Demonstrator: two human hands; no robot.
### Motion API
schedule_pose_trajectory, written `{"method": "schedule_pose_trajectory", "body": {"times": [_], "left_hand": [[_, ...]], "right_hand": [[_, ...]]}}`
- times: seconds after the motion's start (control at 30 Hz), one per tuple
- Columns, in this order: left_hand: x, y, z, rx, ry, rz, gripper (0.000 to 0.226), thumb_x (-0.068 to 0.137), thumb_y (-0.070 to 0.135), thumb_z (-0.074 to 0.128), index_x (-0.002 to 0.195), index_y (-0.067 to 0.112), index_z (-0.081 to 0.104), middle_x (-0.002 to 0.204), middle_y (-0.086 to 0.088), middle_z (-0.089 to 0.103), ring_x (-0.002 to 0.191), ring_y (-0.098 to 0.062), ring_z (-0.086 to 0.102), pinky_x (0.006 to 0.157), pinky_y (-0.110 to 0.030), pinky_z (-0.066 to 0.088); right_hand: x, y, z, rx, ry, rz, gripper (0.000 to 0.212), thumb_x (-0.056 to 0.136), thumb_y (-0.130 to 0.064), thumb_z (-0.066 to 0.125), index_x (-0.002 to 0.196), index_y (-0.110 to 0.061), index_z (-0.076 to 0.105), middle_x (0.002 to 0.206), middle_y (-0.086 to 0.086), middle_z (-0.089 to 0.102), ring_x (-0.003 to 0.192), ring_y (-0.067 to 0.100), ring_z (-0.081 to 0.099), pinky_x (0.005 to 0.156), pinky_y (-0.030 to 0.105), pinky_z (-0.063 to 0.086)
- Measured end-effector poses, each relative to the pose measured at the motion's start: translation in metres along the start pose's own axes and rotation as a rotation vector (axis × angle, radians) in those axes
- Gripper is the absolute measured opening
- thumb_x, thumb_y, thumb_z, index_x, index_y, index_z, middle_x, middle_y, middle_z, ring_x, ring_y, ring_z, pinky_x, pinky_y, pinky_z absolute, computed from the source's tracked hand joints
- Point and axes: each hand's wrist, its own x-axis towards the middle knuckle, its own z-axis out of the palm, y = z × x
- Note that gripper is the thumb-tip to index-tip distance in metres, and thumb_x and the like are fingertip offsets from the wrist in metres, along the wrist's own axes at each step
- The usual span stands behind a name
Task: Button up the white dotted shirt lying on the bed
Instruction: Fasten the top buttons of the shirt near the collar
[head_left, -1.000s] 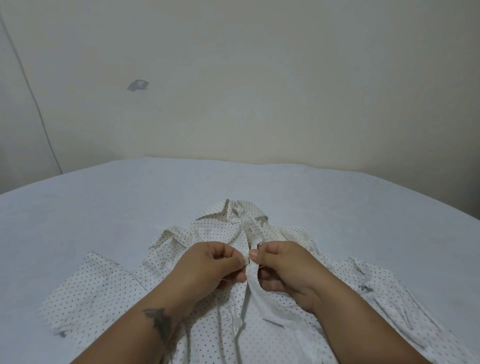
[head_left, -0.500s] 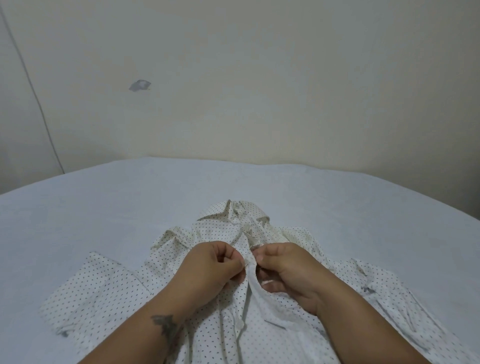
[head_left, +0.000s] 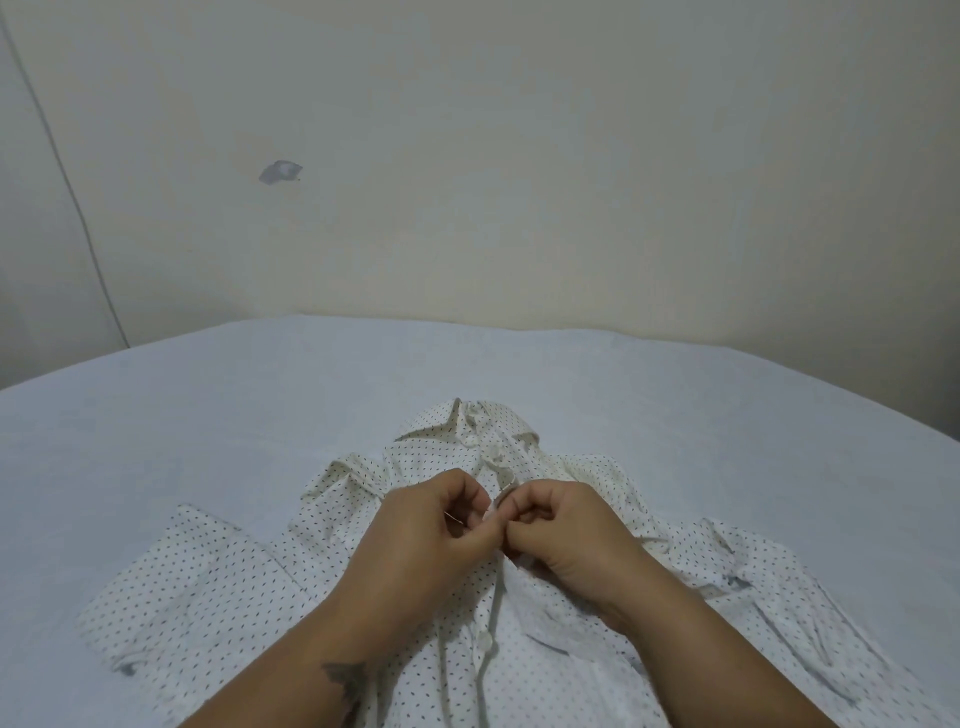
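Shirt (head_left: 218, 587) lies spread on the bed (head_left: 208, 405), collar at 12 o'clock. Left hand (head_left: 431, 525) and right hand (head_left: 561, 525), a second ago slightly apart, now touch, both grips pinching its placket.

I see the shirt (head_left: 218, 587) lying on the bed (head_left: 208, 405), collar (head_left: 467, 421) at the far end, toward the wall (head_left: 519, 182) behind the bed. One sleeve spreads out to the left, the other to the right. My left hand (head_left: 426, 525) and right hand (head_left: 566, 525) meet on the shirt's front opening, just nearer than the collar, fingertips touching. A button (head_left: 487, 640) sits on the placket nearer me, below the hands.
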Motion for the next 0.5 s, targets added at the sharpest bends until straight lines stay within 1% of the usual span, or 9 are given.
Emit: {"method": "schedule_pose_trajectory", "body": {"times": [0.1,0.2,0.33,0.43,0.5], "left_hand": [[0.0003,-0.0007,0.0005,0.062,0.033,-0.003,0.008,0.08,0.032,0.068,0.075,0.031,0.062,0.072,0.012,0.071,0.065,-0.005,0.068,0.065,-0.034,0.059],[-0.0003,-0.0007,0.0016,0.079,0.04,-0.016,0.011,0.08,0.03,0.067,0.072,0.029,0.059,0.07,0.008,0.071,0.064,-0.007,0.068,0.062,-0.038,0.059],[0.0008,-0.0022,0.0027,0.102,0.045,-0.022,0.013,0.08,0.029,0.065,0.072,0.029,0.055,0.067,0.005,0.07,0.059,-0.012,0.064,0.057,-0.039,0.055],[0.002,-0.004,0.0035,0.113,0.039,-0.028,0.016,0.081,0.025,0.065,0.071,0.028,0.053,0.065,0.002,0.068,0.053,-0.01,0.058,0.055,-0.036,0.053],[0.0029,-0.0048,0.0032,0.091,0.027,-0.055,0.015,0.082,0.022,0.065,0.072,0.026,0.055,0.069,0.001,0.07,0.059,-0.014,0.063,0.058,-0.036,0.054]], "right_hand": [[0.0,0.0012,0.0034,-0.118,0.012,-0.06,0.006,0.078,-0.005,0.073,0.075,-0.01,0.07,0.055,-0.007,0.061,0.046,0.002,0.051,0.048,0.018,0.042],[0.0003,0.0032,0.0047,-0.239,0.037,-0.118,0.006,0.077,-0.012,0.074,0.077,-0.015,0.069,0.064,-0.006,0.062,0.052,0.003,0.049,0.053,0.019,0.046],[0.0001,0.0043,0.005,-0.345,0.053,-0.185,0.008,0.08,-0.018,0.074,0.077,-0.021,0.067,0.07,-0.006,0.064,0.054,-0.001,0.049,0.055,0.014,0.045],[0.0003,0.0056,0.0051,-0.377,0.048,-0.21,0.01,0.081,-0.019,0.074,0.075,-0.024,0.066,0.068,-0.009,0.063,0.053,-0.003,0.05,0.054,0.011,0.043],[0.0009,0.0057,0.005,-0.371,0.045,-0.213,0.01,0.082,-0.02,0.074,0.076,-0.023,0.066,0.067,-0.009,0.062,0.053,-0.003,0.05,0.054,0.011,0.043]]}}
